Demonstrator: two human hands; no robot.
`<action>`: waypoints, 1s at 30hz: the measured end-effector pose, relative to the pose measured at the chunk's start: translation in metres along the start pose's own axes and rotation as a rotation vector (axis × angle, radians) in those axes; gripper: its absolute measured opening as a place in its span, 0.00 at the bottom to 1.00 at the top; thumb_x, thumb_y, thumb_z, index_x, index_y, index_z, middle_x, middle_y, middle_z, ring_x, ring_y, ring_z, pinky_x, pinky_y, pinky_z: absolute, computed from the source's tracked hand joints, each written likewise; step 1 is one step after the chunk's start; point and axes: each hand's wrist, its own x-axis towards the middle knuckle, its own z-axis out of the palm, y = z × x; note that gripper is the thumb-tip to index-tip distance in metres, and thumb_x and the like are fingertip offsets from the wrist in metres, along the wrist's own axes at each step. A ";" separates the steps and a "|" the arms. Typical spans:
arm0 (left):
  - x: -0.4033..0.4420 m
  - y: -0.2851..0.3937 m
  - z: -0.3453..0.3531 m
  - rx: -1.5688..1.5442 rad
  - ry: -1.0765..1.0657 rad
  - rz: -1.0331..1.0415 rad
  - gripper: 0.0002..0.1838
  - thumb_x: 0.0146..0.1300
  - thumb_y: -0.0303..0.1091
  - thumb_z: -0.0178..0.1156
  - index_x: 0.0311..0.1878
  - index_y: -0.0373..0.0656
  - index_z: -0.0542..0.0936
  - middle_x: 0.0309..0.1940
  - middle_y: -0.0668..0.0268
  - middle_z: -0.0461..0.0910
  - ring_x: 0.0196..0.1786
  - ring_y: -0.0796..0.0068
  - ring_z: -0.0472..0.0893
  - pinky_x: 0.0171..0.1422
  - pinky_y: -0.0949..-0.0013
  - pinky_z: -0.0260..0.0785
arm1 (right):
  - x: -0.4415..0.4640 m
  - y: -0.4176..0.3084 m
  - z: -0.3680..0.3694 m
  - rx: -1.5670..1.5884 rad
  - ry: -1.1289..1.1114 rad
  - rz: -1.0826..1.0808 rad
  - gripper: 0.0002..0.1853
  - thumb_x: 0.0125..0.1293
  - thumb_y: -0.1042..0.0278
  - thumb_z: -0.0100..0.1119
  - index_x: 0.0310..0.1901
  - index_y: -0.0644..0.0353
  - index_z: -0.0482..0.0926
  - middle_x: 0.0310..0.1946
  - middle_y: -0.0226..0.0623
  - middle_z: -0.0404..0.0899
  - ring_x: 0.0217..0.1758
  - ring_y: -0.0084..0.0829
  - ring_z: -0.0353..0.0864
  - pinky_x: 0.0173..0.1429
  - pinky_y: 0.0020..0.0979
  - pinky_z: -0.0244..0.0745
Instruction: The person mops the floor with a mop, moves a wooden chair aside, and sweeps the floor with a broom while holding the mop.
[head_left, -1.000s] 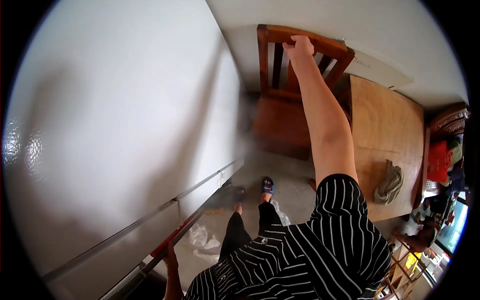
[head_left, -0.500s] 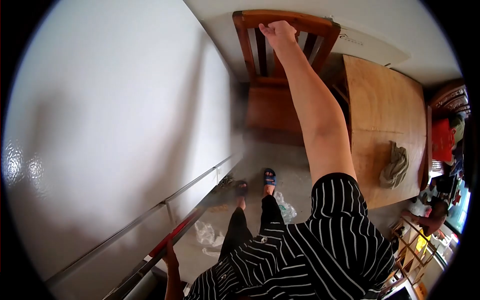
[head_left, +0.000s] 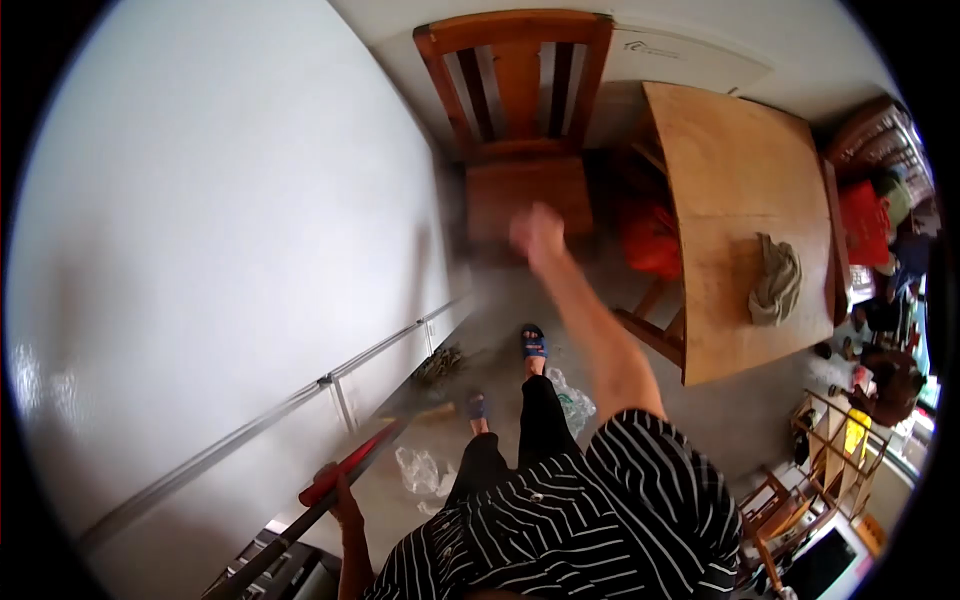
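My left hand (head_left: 348, 503), low on the left, is closed around a long dark pole with a red section (head_left: 352, 465). The pole slants from the bottom edge up toward the floor near my feet; its full shape is unclear. My right arm reaches forward, and my right hand (head_left: 540, 232) is blurred in front of the seat of a brown wooden chair (head_left: 525, 190). Its fingers are smeared, so their closing does not show. I cannot tell whether it touches the chair. The slatted chair back (head_left: 518, 85) stands against the wall.
A large white panel (head_left: 240, 220) with a metal edge rises at left. A wooden table (head_left: 740, 190) with a crumpled cloth (head_left: 777, 280) stands at right, a red bag (head_left: 652, 240) beneath it. Clear plastic (head_left: 418, 470) lies by my feet. A person (head_left: 890, 385) is at far right.
My right hand has come down and back from the top of the chair back to before the seat. The view has shifted. My left hand still holds the pole.
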 end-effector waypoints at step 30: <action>-0.071 -0.081 -0.113 -0.198 -0.712 0.472 0.25 0.50 0.20 0.62 0.52 0.38 0.64 0.49 0.60 0.66 0.54 0.67 0.68 0.61 0.64 0.60 | -0.555 0.316 0.017 0.136 -0.535 0.703 0.24 0.63 0.47 0.52 0.55 0.51 0.65 0.43 0.37 0.73 0.45 0.35 0.74 0.48 0.47 0.73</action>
